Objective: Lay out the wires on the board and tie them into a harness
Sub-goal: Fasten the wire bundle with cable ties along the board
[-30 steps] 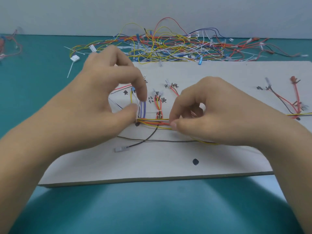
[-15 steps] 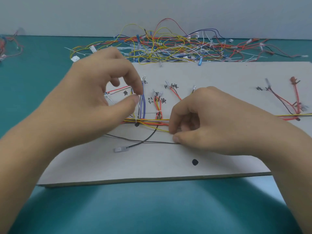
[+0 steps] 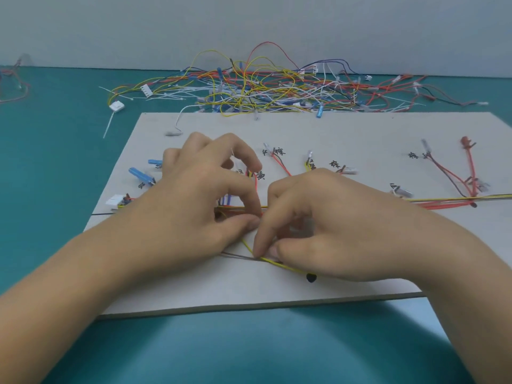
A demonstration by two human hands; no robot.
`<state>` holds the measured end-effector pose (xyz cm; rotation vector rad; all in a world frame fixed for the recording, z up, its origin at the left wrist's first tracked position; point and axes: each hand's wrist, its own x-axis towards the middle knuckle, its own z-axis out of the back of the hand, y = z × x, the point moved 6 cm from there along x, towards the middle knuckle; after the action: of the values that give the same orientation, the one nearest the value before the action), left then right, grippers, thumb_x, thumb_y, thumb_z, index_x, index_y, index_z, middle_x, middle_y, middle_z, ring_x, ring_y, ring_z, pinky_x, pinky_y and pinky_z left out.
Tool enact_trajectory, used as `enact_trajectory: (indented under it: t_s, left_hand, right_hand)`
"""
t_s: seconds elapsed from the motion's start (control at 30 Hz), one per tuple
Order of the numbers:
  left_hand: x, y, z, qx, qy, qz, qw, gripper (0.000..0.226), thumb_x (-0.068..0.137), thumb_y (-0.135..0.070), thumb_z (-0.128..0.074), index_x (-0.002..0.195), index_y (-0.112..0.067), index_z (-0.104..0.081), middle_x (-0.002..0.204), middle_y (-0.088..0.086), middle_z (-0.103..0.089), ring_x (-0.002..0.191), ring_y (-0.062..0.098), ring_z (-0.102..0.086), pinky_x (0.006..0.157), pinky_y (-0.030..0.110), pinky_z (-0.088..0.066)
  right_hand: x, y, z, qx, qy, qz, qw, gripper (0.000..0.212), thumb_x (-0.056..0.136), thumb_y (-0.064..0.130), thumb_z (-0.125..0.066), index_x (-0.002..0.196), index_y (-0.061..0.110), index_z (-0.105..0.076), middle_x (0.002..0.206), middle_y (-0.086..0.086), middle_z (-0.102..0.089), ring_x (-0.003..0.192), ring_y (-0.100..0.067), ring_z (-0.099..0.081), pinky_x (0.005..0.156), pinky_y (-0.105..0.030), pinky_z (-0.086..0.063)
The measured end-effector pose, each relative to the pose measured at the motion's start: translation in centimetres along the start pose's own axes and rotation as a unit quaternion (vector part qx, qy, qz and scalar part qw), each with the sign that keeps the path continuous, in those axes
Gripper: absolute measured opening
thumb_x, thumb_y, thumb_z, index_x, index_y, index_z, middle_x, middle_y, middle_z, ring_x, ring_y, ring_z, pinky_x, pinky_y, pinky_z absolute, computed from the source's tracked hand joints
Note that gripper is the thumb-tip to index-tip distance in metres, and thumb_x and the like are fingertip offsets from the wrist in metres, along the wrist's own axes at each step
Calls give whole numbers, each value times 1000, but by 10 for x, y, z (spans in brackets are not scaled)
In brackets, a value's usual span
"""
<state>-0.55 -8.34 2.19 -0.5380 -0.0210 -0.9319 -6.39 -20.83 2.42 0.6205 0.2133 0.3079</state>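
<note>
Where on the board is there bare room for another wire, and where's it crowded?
Free on the board: the near strip, from the black dot to the front edge; the far band, beside the wire pile. Crowded: the middle, around the routed bundle and terminals.

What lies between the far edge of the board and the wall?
In the head view, a tangled pile of loose wires lies there on the teal table: red, yellow, blue and white, with a few white plugs among them.
</note>
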Motion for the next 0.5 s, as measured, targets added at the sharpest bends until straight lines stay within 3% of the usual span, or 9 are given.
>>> enact_trajectory:
  t_s: [0.17, 0.27, 0.37, 0.43, 0.5]
  left_hand:
    - [0, 5, -1, -1, 16, 5, 1000, 10, 77, -50, -69, 76, -41, -73, 121, -24, -52, 107, 7, -42, 86, 35, -24]
    - [-1, 7, 0, -20, 22, 6, 1000, 12, 77, -51, -70, 79, -41, -75, 121, -27, -51, 112, 3, -42, 90, 35, -26]
    - [0, 8, 0, -33, 23, 4, 999, 12, 77, -51, -70, 79, -40, -76, 120, -27, -52, 112, 4, -44, 94, 38, -30]
    - [0, 9, 0, -41, 19, 3, 999, 12, 77, -50, -70, 78, -39, -76, 120, -26, -53, 111, 3, -44, 94, 40, -32]
    - [0, 10, -1, -48, 17, 3, 999, 11, 76, -50, -70, 78, -40, -76, 119, -26, -54, 110, 2, -44, 95, 42, -34]
  right_hand:
    - [2, -4, 20, 80, -91, 0, 993, 22, 84, 6, -70, 82, 26, -80, 64, -6, -63, 58, -15, -55, 56, -37, -46]
    - [4, -20, 47, 97, -174, -57, 978, 19, 86, 7, -70, 81, 23, -79, 62, -3, -67, 51, -11, -53, 49, -24, -41]
    - [11, -41, 66, 16, -152, -151, 977, 18, 87, 14, -68, 82, 28, -79, 56, 16, -65, 47, 0, -56, 43, -11, -39]
    - [19, -64, 83, -52, -130, -217, 966, 20, 89, 17, -66, 84, 32, -78, 59, 16, -67, 58, 2, -59, 49, -16, -41]
    - [28, -93, 110, -83, -171, -264, 946, 26, 91, 12, -62, 85, 32, -78, 72, 12, -68, 68, -3, -58, 61, -20, -41]
